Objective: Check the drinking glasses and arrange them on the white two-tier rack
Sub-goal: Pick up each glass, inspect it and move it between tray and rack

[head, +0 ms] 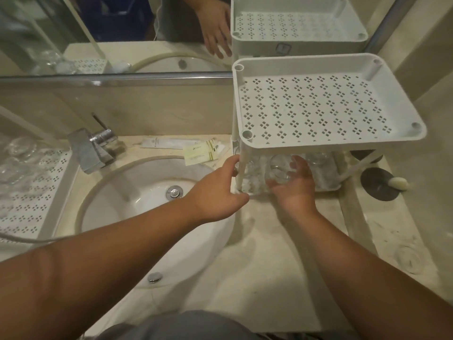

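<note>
The white two-tier rack [328,69] stands on the counter to the right of the sink; its perforated top tier holds nothing. Several clear drinking glasses [318,159] stand on the lower tier, partly hidden under the top tier. My right hand [294,185] holds a clear glass [278,171] at the lower tier's front edge, fingers curled round it. My left hand [220,190] grips the rack's front left corner by its leg [241,168]. More glasses [19,153] sit blurred on a second perforated white tray [46,212] at the far left.
A round white sink [137,192] with a chrome faucet [93,148] lies left of the rack. Paper sachets [199,150] lie behind the basin. A dark round dish with a soap bar [399,184] sits right of the rack. A mirror [98,33] spans the back wall.
</note>
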A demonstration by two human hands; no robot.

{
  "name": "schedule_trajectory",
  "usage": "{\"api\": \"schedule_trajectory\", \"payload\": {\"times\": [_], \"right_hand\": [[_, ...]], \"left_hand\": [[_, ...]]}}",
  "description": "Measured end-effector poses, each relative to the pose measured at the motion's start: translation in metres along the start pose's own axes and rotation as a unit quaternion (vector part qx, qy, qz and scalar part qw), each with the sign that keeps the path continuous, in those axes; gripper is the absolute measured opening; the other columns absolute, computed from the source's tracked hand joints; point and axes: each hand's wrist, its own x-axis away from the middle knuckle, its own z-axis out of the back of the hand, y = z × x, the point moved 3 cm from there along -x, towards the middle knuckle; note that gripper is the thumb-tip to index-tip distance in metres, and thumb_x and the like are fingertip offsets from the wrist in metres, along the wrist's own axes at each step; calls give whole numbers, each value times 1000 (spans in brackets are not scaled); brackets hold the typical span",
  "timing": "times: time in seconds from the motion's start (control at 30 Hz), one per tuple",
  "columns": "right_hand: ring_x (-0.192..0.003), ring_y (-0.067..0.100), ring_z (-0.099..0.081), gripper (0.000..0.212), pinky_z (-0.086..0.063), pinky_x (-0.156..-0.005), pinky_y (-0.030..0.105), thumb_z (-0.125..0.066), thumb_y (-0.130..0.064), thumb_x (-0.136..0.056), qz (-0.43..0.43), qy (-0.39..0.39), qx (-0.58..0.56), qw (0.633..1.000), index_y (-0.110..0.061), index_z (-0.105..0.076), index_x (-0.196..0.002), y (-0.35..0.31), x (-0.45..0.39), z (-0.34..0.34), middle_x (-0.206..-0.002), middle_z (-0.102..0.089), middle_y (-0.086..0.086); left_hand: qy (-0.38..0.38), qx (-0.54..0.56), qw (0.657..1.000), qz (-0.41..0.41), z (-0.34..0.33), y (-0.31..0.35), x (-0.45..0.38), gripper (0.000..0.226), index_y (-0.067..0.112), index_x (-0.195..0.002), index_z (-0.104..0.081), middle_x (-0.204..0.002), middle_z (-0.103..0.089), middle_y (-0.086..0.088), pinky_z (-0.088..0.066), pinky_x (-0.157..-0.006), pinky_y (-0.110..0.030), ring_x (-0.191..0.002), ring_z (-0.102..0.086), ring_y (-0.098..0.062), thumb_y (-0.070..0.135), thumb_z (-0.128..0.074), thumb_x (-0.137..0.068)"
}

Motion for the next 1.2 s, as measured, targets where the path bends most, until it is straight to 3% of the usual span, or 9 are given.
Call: {"api": "schedule_trajectory", "payload": {"times": [0.13,0.33,0.4,0.53,0.67,0.77,0.93,1.07,1.2], "right_hand": [[-113,18,-56,81,-55,-91,43,-87,-27,-64,-28,-12,-14,999,-42,-37,-127,9,-5,-8,-132,-50,-3],[-116,19,-54,80,-47,-90,27,-84,-29,-69,-28,-29,26,999,-34,-36,-133,15,-12,-12,-136,-48,-1],[-117,19,-53,80,-48,-94,31,-84,-25,-69,-33,-33,17,999,-32,-37,-134,16,-12,-14,-136,-48,-2],[-117,18,-53,81,-50,-98,41,-86,-27,-66,-50,-32,-5,998,-36,-38,-131,19,-9,-20,-133,-50,-3],[-118,18,-52,85,-50,-98,42,-86,-29,-65,-47,-33,-1,998,-38,-36,-132,20,-8,-21,-135,-49,-2],[-116,20,-52,84,-50,-96,37,-86,-26,-66,-40,-38,17,998,-36,-37,-133,19,-11,-21,-135,-45,0],[-98,18,-47,82,-40,-77,26,-85,-22,-68,-35,-49,45,997,-31,-41,-136,14,-18,-20,-131,-39,5],[-95,18,-46,79,-40,-77,23,-87,-25,-68,-41,-49,64,996,-36,-43,-133,7,-22,-19,-122,-35,2],[-97,23,-50,79,-38,-78,23,-88,-28,-69,-61,-52,78,994,-33,-42,-133,1,-30,-21,-129,-40,11]], "left_hand": [[-11,13,1000,8,1,-3,0,79,55,-143,-14,-140,-51,7,-34,-74,-9,-102,-49,-7,42,-65,-84],[-20,41,999,24,-1,-3,3,82,62,-142,-10,-145,-49,9,-34,-76,-9,-103,-50,-7,42,-66,-85],[-22,49,998,25,0,-3,3,81,66,-138,-10,-145,-50,11,-36,-75,-10,-99,-54,-5,42,-66,-85],[-29,61,997,24,0,-2,4,80,71,-133,-8,-145,-49,13,-37,-73,-11,-89,-50,13,43,-66,-85],[-32,59,997,21,0,-2,3,81,68,-137,-8,-148,-48,10,-40,-75,-16,-91,-54,5,44,-65,-85],[-33,68,997,26,0,-2,3,81,69,-137,-9,-148,-48,10,-40,-76,-17,-97,-55,-6,44,-65,-84],[-34,74,996,22,-1,-3,3,80,73,-131,-8,-148,-48,10,-37,-73,-12,-91,-53,5,44,-65,-84],[-40,80,996,22,-1,-4,3,82,69,-138,-8,-147,-48,11,-39,-74,-13,-89,-52,12,42,-65,-85],[-39,82,996,20,-1,-6,2,83,69,-139,-8,-148,-48,12,-37,-72,-10,-86,-47,17,42,-65,-86]]}}
